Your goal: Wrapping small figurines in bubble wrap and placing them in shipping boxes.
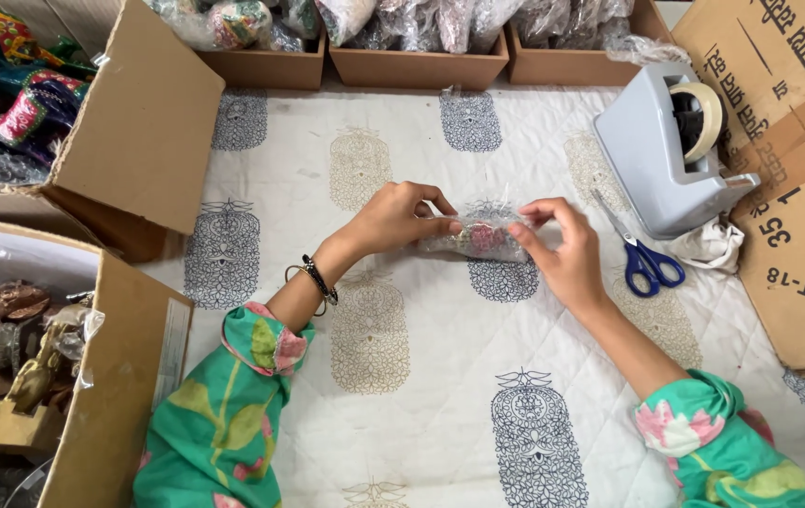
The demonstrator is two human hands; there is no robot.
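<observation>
Quilt (pixel 421 414), white with printed motifs, lay under both hands. Cardboard boxes (pixel 139 132) stood well left of fingers; grey tape dispenser (pixel 656 155) up and right of right fingers; blue-handled scissors (pixel 642 254) just right of them. Small clear plastic packet (pixel 480 237), pink item inside, lay between two hands, long axis left to right across quilt. Left hand (pixel 398 218) pinched packet's left end, fingertips closed on film. Right hand (pixel 562 249) pinched right end, thumb and forefinger closed on it. Both hands equally near, each touching packet.
</observation>
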